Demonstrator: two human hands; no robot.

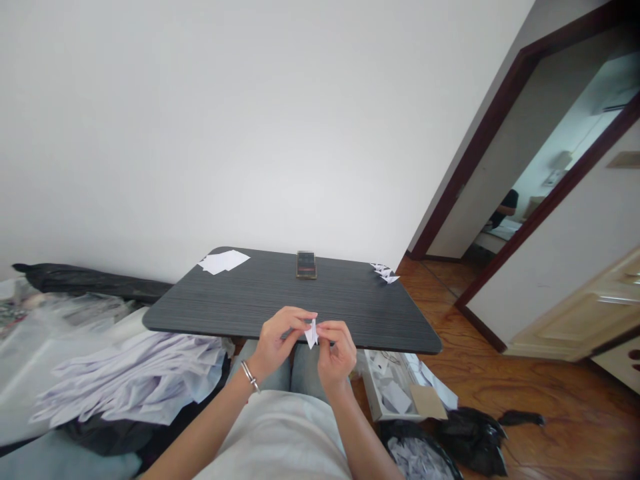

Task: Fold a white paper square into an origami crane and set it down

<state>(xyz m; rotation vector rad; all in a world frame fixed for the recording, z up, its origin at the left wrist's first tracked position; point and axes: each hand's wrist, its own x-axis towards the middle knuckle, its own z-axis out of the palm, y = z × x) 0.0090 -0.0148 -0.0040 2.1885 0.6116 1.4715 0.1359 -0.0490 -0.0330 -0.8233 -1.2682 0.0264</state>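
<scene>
A small piece of folded white paper (311,335) with pointed ends is held between my two hands at the near edge of the dark table (240,293). My left hand (281,339), with a silver bracelet on its wrist, pinches it from the left. From the right, the fingers of my right hand (337,350) grip its other side. At the table's far right lie several small folded paper figures (385,273). White paper sheets (224,261) rest loosely overlapped at the far left corner.
A phone-like dark rectangle (307,265) sits at the table's back middle, near the wall. Below on the left is a heap of white cloth or paper (135,380). An open box (393,393) and black plastic bags (473,437) are on the floor at right. A person (504,208) shows beyond the doorway.
</scene>
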